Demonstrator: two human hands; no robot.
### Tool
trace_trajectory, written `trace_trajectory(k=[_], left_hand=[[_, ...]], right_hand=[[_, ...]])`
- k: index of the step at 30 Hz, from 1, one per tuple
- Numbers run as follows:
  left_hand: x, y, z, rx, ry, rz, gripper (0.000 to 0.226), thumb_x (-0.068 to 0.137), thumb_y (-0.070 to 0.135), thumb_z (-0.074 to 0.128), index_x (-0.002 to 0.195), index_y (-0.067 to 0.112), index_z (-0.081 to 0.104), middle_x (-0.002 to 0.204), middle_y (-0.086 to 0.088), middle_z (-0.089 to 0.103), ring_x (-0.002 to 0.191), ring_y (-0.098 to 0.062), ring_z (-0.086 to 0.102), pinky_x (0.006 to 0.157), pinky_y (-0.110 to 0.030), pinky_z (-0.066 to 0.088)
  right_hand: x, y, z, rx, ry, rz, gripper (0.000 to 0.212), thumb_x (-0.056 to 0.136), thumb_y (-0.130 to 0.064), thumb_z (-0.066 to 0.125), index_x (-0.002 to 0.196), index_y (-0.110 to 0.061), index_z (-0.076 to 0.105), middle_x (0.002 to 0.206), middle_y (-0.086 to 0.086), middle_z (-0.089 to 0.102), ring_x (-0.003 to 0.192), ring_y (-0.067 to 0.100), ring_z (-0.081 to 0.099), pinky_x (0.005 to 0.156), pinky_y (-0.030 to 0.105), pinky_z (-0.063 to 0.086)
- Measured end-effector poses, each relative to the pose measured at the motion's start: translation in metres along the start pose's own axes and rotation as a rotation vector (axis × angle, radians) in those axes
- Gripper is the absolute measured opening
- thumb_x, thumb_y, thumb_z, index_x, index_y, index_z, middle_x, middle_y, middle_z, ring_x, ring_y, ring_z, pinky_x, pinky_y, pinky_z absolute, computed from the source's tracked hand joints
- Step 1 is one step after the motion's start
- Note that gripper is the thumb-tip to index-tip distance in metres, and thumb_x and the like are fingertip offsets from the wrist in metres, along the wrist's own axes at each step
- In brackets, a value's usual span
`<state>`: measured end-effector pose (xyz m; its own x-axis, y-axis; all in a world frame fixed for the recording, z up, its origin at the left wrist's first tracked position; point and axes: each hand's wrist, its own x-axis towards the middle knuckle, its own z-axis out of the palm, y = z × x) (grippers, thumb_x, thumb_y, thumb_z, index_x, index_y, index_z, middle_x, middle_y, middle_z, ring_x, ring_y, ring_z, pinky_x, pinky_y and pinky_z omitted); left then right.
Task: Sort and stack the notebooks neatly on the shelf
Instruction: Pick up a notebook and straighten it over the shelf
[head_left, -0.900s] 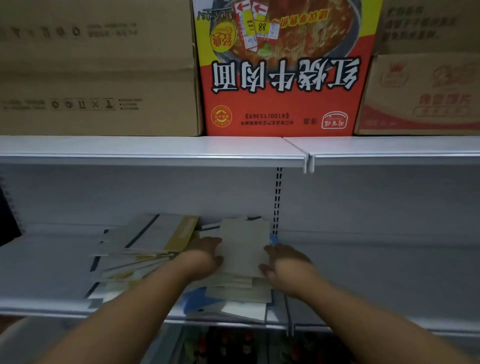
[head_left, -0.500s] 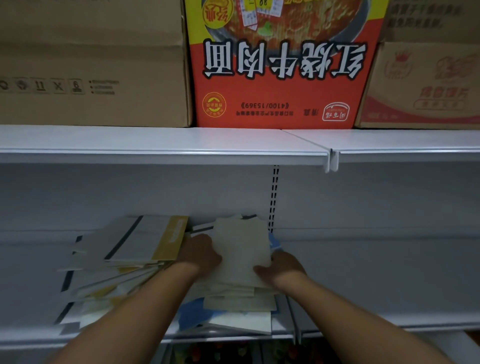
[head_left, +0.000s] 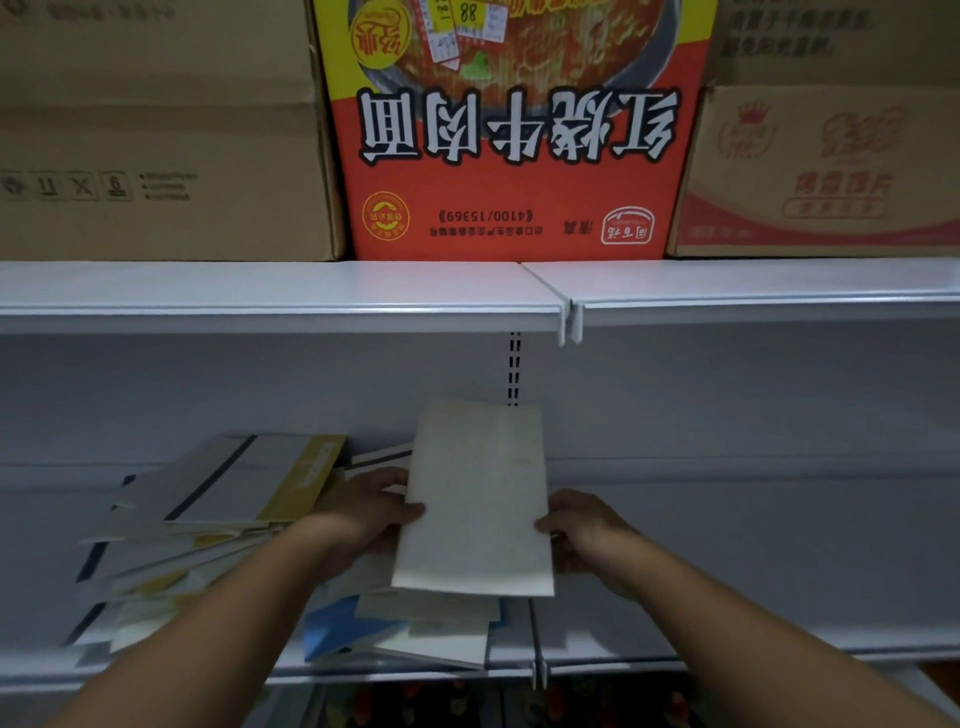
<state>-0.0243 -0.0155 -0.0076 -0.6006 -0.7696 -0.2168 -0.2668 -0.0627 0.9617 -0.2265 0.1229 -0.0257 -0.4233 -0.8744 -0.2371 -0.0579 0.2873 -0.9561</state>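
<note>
Two loose heaps occupy the white shelf (head_left: 727, 613): a fanned, skewed left pile (head_left: 249, 488) and a lower centre pile (head_left: 415, 629) at the front edge. Directly above the centre pile is the pale notebook (head_left: 478, 499) — long axis running away from the person, toward the back wall. Left hand (head_left: 369, 512) and right hand (head_left: 582, 525) each grip one long edge, fingers curled — both equally near.

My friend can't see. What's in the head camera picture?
The left hand and right hand hold a pale notebook by its side edges above a small stack on a white shelf. A messier pile of notebooks lies to its left, and cardboard boxes stand on the upper shelf.
</note>
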Motion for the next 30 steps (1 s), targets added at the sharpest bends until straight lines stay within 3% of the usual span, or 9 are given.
trace_trajectory(k=[6, 11, 19, 25, 27, 30], left_hand=[[-0.02, -0.006, 0.028, -0.107, -0.134, 0.004, 0.029, 0.086, -0.002, 0.057, 0.112, 0.011, 0.056, 0.105, -0.017, 0.071, 0.097, -0.036, 0.067, 0.087, -0.047, 0.053], [-0.019, -0.004, 0.05, -0.111, -0.217, -0.006, 0.034, 0.085, -0.002, 0.057, 0.112, 0.018, 0.056, 0.106, -0.018, 0.07, 0.101, -0.037, 0.065, 0.094, -0.05, 0.05], [-0.007, -0.001, 0.071, -0.073, -0.277, -0.004, 0.034, 0.086, -0.001, 0.058, 0.111, 0.021, 0.056, 0.103, -0.015, 0.071, 0.096, -0.034, 0.068, 0.088, -0.046, 0.053], [0.001, 0.004, 0.092, -0.073, -0.419, 0.027, 0.028, 0.089, 0.001, 0.055, 0.109, 0.021, 0.057, 0.106, -0.01, 0.069, 0.096, -0.029, 0.067, 0.084, -0.04, 0.053], [0.004, 0.002, 0.102, -0.054, -0.468, 0.04, 0.029, 0.088, 0.004, 0.057, 0.108, 0.024, 0.058, 0.108, -0.009, 0.069, 0.099, -0.029, 0.066, 0.088, -0.042, 0.052], [0.011, 0.0, 0.115, -0.016, -0.468, 0.069, 0.025, 0.088, 0.007, 0.059, 0.109, 0.021, 0.062, 0.106, -0.007, 0.07, 0.094, -0.028, 0.068, 0.083, -0.039, 0.054]], right_hand=[[-0.016, 0.007, -0.035, 0.118, -0.063, -0.044, 0.02, 0.091, -0.008, 0.047, 0.104, -0.016, 0.06, 0.1, 0.01, 0.066, 0.084, 0.027, 0.066, 0.072, 0.035, 0.056], [-0.024, 0.015, -0.05, 0.162, 0.008, -0.059, 0.025, 0.094, -0.013, 0.048, 0.111, -0.029, 0.057, 0.104, 0.004, 0.07, 0.09, 0.025, 0.068, 0.067, 0.034, 0.055], [-0.042, 0.021, -0.068, 0.252, 0.098, -0.05, 0.023, 0.091, -0.007, 0.048, 0.101, -0.022, 0.062, 0.1, 0.006, 0.071, 0.086, 0.024, 0.068, 0.064, 0.032, 0.055], [-0.059, 0.019, -0.085, 0.337, 0.354, -0.134, 0.019, 0.091, -0.012, 0.054, 0.11, -0.013, 0.058, 0.096, 0.007, 0.069, 0.084, 0.024, 0.066, 0.066, 0.033, 0.053], [-0.068, 0.021, -0.092, 0.324, 0.388, -0.136, 0.022, 0.092, -0.013, 0.053, 0.114, -0.012, 0.058, 0.101, 0.009, 0.069, 0.089, 0.026, 0.066, 0.069, 0.034, 0.052], [-0.082, 0.029, -0.099, 0.311, 0.422, -0.146, 0.021, 0.093, -0.012, 0.053, 0.113, -0.015, 0.059, 0.107, 0.009, 0.069, 0.091, 0.025, 0.066, 0.068, 0.034, 0.053]])
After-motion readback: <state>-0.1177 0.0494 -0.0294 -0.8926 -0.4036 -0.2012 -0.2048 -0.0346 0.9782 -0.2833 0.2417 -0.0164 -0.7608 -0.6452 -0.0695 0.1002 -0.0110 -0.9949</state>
